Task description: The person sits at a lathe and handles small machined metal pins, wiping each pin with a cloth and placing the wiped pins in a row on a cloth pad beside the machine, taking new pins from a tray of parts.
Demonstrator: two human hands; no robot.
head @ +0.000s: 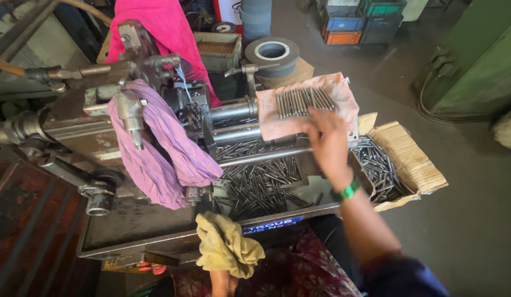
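Reached with right hand (328, 135), fingers spread open, toward row of metal pins (304, 102) laid on pink cloth (343, 93) atop grinding machine (156, 126). Gripped yellow rag (227, 245) in left hand (222, 281). Apparently mid-pickup; careful pinching of one pin called for.

The thin grey metal rods (302, 102) are gleaming smooth and dully glossy, lying on a soft, matt, stained pink cloth (343, 104). More rods (376, 165) are filling a rough brown corrugated cardboard box (412, 157). The grey metal machine (90, 118) is looking oily and worn, with a crumpled lilac cloth (167, 154) draping it. A matt, grubby yellow rag (227, 245) is hanging below.
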